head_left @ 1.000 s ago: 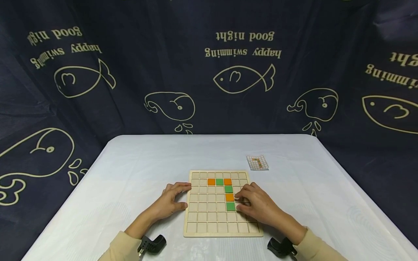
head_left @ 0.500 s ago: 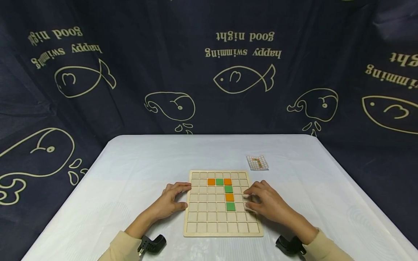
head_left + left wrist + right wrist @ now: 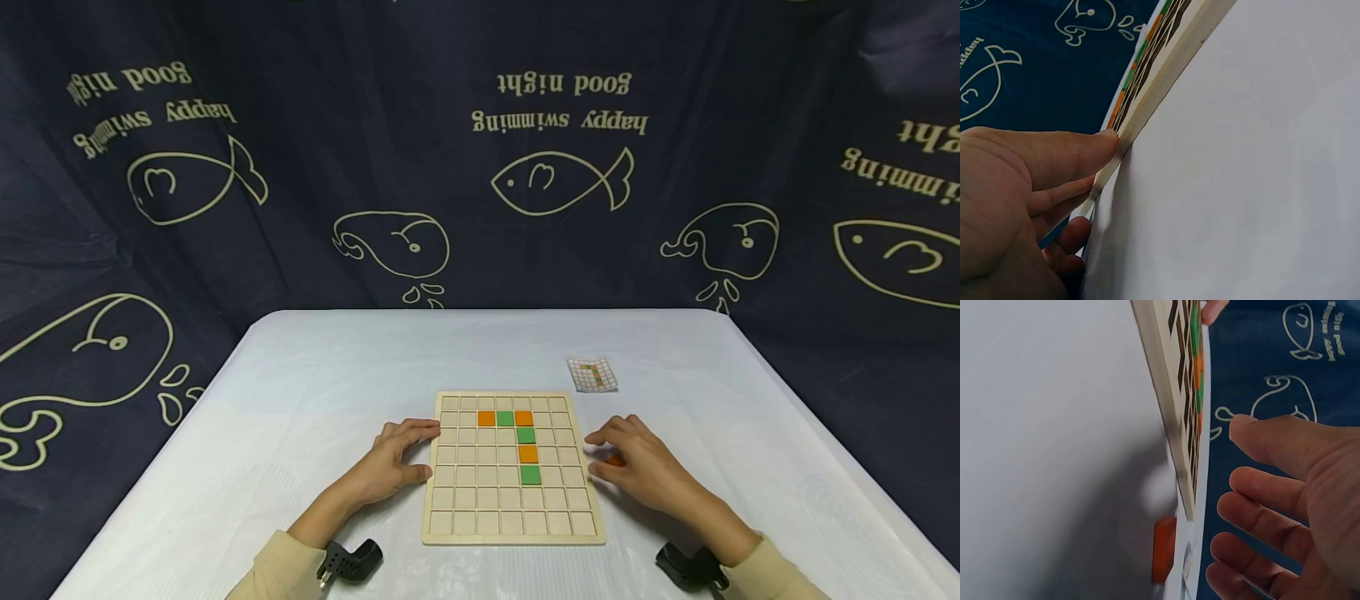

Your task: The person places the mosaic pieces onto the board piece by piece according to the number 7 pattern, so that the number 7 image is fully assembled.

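Observation:
A square wooden grid board [image 3: 487,498] lies on the table, with several orange and green square tiles set in its cells. Three tiles form a row near the top, and from its right end a column runs down to a green tile [image 3: 531,475]. Along the board's left edge rests my left hand [image 3: 385,467], thumb and fingertips touching the rim. My right hand [image 3: 636,463] hovers just off the right edge, fingers spread apart from the thumb and nothing between them. Beneath it an orange block [image 3: 1164,550] lies on the table, partly hidden in the head view.
Behind the board's top right corner lies a small printed card [image 3: 592,375] with a grid pattern in orange and green. A white cloth covers the table [image 3: 360,358]. A dark blue curtain [image 3: 480,258] hangs behind it.
My right hand has moved right, from beside the tile column to past the board's right edge, and the orange block now shows under it. The left hand and tiles stay put.

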`<state>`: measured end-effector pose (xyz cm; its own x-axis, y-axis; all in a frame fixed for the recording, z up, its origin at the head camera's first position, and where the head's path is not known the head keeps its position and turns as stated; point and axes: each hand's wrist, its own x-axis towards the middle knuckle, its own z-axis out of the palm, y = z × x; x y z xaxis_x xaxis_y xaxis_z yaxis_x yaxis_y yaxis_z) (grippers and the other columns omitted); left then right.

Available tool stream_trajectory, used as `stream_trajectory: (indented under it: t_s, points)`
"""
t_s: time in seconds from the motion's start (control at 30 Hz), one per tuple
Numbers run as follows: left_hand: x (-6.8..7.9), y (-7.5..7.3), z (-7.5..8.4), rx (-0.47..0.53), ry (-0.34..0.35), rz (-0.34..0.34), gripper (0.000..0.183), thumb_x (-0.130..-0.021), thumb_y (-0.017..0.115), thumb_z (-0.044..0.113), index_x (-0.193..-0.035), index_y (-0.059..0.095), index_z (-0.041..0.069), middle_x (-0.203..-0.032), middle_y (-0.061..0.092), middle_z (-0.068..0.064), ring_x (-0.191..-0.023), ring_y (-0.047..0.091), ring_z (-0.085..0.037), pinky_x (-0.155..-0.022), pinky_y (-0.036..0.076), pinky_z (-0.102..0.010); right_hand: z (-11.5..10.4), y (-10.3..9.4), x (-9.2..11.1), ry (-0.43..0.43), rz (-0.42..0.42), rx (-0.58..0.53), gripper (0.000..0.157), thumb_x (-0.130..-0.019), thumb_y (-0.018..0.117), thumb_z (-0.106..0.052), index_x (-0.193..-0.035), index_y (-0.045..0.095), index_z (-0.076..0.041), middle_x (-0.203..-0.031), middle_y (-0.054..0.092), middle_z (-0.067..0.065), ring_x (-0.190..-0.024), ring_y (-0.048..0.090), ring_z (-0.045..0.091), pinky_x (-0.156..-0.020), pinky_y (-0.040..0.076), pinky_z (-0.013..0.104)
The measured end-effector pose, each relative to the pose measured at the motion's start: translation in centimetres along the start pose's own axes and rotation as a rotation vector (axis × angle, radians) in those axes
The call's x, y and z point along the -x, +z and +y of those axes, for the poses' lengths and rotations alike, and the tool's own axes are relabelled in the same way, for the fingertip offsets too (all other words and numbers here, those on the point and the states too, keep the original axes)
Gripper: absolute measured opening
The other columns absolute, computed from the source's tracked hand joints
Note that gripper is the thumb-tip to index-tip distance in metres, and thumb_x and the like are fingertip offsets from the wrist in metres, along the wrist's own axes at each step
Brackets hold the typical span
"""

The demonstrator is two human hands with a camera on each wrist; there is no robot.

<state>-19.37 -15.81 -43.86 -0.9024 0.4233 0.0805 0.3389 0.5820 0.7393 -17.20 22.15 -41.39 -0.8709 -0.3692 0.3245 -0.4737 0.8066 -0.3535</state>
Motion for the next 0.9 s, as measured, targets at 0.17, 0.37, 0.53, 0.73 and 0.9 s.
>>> stream_trajectory:
  t_s: [0.17, 0.37, 0.53, 0.73, 0.9]
  points:
    - [0.0, 0.0, 0.0, 0.001, -0.003, 0.0, 0.056, -0.08, 0.072, 0.014, -0.132, 0.054, 0.009, -0.144, 0.045, 0.0, -0.111, 0.034, -0.017, -0.092, 0.025, -0.037, 0.5, -0.3, 0.3, 0.033, -0.007, 0.003, 0.025, -0.073, 0.079, -0.018, -0.097, 0.071, -0.016, -0.095, 0.062, -0.009, -0.084, 0.046, 0.009, -0.071, 0.042, 0.026]
    - [0.0, 0.0, -0.1, -0.001, -0.007, 0.0, 0.056, -0.08, 0.072, 0.015, -0.132, 0.054, 0.01, -0.144, 0.045, 0.001, -0.113, 0.034, -0.017, -0.093, 0.026, -0.038, 1.0, -0.5, 0.6, 0.053, -0.002, 0.025, 0.025, -0.073, 0.079, -0.018, -0.097, 0.071, -0.015, -0.094, 0.062, -0.009, -0.085, 0.047, 0.01, -0.073, 0.042, 0.028]
    - [0.0, 0.0, -0.1, 0.004, -0.008, 0.003, 0.056, -0.079, 0.072, 0.014, -0.132, 0.054, 0.01, -0.144, 0.045, 0.001, -0.114, 0.034, -0.017, -0.094, 0.026, -0.04, 1.7, -0.6, 1.1, 0.019, 0.027, 0.033, 0.027, -0.072, 0.08, -0.017, -0.098, 0.071, -0.015, -0.092, 0.062, -0.009, -0.084, 0.048, 0.01, -0.073, 0.043, 0.027]
    - [0.0, 0.0, 0.0, 0.006, -0.007, 0.005, 0.056, -0.079, 0.072, 0.014, -0.132, 0.054, 0.01, -0.144, 0.045, 0.001, -0.113, 0.034, -0.017, -0.093, 0.025, -0.038, 2.4, -0.8, 1.4, 0.024, 0.011, 0.044, 0.028, -0.071, 0.08, -0.019, -0.098, 0.071, -0.016, -0.093, 0.062, -0.01, -0.085, 0.047, 0.008, -0.073, 0.043, 0.028]
    - [0.0, 0.0, 0.0, 0.004, -0.008, 0.006, 0.056, -0.079, 0.072, 0.014, -0.132, 0.054, 0.01, -0.144, 0.045, 0.002, -0.113, 0.034, -0.017, -0.093, 0.026, -0.038, 2.9, -0.9, 1.7, 0.035, -0.011, 0.07, 0.029, -0.07, 0.08, -0.019, -0.098, 0.071, -0.016, -0.095, 0.061, -0.011, -0.086, 0.047, 0.006, -0.076, 0.044, 0.03]
